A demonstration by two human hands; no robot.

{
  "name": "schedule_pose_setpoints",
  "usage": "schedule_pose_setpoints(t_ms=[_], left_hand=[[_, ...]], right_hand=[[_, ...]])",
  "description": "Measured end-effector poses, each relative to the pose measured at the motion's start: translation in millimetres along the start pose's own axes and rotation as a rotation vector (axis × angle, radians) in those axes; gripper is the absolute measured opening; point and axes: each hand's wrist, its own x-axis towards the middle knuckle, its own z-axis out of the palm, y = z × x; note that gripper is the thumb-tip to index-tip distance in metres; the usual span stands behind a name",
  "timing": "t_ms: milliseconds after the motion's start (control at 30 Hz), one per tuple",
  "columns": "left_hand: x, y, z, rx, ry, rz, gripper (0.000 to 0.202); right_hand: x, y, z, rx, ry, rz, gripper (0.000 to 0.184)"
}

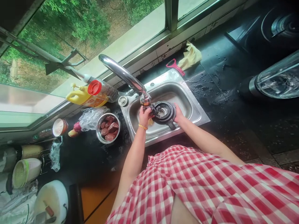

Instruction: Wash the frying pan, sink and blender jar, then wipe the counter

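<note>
Over the steel sink [193, 107] I hold a round black lid-like part [164, 112] with a clear centre, just under the chrome tap [123, 74]. My right hand [178, 113] grips its right rim. My left hand [144, 116], with a gold bangle on the wrist, is closed at the part's left edge; a bit of yellowish sponge shows below its fingers.
A steel bowl of red meat pieces [108, 127] stands left of the sink, with a plastic bag [92, 116] and a yellow oil bottle [90, 95] behind it. A pink peeler [174, 66] and yellow cloth [192, 56] lie behind the sink. A glass jug [277, 77] lies right.
</note>
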Motion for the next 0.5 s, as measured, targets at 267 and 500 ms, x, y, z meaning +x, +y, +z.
schedule_pose_setpoints(t_ms=[267,500], left_hand=[[-0.5,6.1,-35.5,-0.026,0.213,0.102,0.053],[-10.2,-5.0,-41.5,-0.049,0.251,0.085,0.049]], right_hand=[[14.3,37.2,42.0,0.031,-0.184,0.157,0.045],[7.0,22.2,49.3,-0.076,-0.233,0.046,0.054]])
